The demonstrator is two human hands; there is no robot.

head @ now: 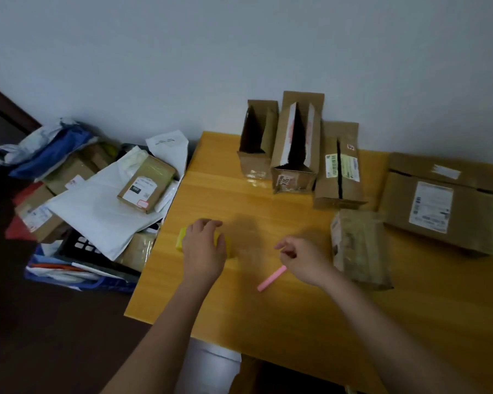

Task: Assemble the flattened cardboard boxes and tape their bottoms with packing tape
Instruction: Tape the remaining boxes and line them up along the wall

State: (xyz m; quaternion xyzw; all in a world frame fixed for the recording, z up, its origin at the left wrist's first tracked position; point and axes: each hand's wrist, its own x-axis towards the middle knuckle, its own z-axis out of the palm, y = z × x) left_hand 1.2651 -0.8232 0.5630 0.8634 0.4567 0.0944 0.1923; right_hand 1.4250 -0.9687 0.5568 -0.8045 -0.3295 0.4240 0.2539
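My left hand [202,245] lies over a yellow tape roll [180,240] on the yellow table [268,322], its fingers curled round the roll. My right hand [302,258] hovers to the right, thumb and forefinger pinched together on what looks like a clear tape end drawn from the roll. A pink cutter [271,278] lies between my hands. Just right of my right hand lies a flattened, tape-covered cardboard box [359,248]. At the back stand three opened boxes: a small one [256,143], a taller one [295,143] and one with a label [339,172].
A large labelled cardboard box [439,200] lies at the table's right end. On the floor to the left of the table is a heap of parcels [145,180], white mailer bags [97,211] and a blue crate [77,280]. A grey wall stands behind.
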